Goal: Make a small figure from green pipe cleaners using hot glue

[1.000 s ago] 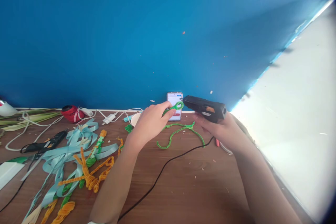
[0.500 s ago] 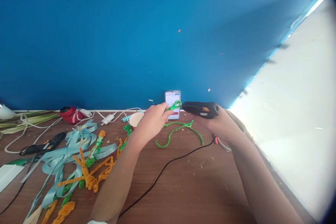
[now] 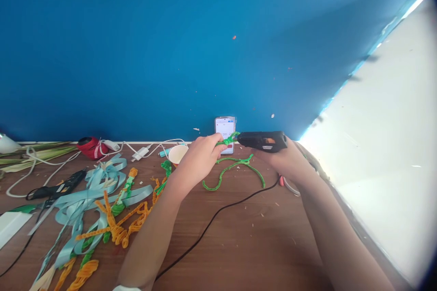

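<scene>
Between the thumb and fingers of my left hand [image 3: 204, 157] is pinched a twisted green pipe cleaner [image 3: 231, 139], its looped end pointing right. My right hand [image 3: 285, 160] is wrapped round the handle of a black glue gun [image 3: 262, 141]. The gun's nozzle points left and meets or nearly meets the green loop; I cannot tell if they touch. Below both hands, loose green pipe cleaners [image 3: 223, 173] lie curved on the brown table [image 3: 246, 245]. Behind the held piece a phone [image 3: 225, 123] leans upright against the blue wall, its screen lit with digits.
Light blue ribbon [image 3: 77, 204] lies tangled on the left with orange pipe cleaner pieces [image 3: 118, 234]. A second black glue gun [image 3: 63, 188], a paper cup [image 3: 178, 154] and a red roll [image 3: 91, 148] are farther back. A black cord [image 3: 218, 216] crosses the table. White cables run along the wall.
The green loop has tipped slightly and looks flatter against the nozzle. My hands and the glue gun have barely moved. The digits on the phone have changed.
</scene>
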### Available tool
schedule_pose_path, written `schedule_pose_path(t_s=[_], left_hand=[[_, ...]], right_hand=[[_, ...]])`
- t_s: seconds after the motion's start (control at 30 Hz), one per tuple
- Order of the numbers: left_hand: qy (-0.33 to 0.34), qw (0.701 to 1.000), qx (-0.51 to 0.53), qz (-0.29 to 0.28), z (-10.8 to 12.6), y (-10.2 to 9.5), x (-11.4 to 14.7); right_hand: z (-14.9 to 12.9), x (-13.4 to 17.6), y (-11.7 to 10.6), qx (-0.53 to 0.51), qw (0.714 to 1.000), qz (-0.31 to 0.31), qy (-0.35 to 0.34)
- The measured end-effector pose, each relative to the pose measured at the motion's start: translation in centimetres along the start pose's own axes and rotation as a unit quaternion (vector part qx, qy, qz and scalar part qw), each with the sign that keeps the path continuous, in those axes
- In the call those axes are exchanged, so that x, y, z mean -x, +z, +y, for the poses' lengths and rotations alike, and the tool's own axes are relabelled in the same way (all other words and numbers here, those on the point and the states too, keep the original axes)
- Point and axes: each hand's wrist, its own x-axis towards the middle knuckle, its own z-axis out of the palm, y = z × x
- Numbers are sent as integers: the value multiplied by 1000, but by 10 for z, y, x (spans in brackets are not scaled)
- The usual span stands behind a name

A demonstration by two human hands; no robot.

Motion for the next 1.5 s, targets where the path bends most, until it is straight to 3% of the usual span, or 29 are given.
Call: schedule_pose_path(t_s=[0.3,0.67,1.5], left_hand=[[-10,1000,-20,-13,5,-3,1],[-10,1000,-20,0,5,-1,2],[9,999,-35,11,3,2,1]], right_hand=[[1,-2,1,-17,1000,4,2],[7,-5,-1,60,998,1,4],[4,-4,0,53,998,-2,-18]])
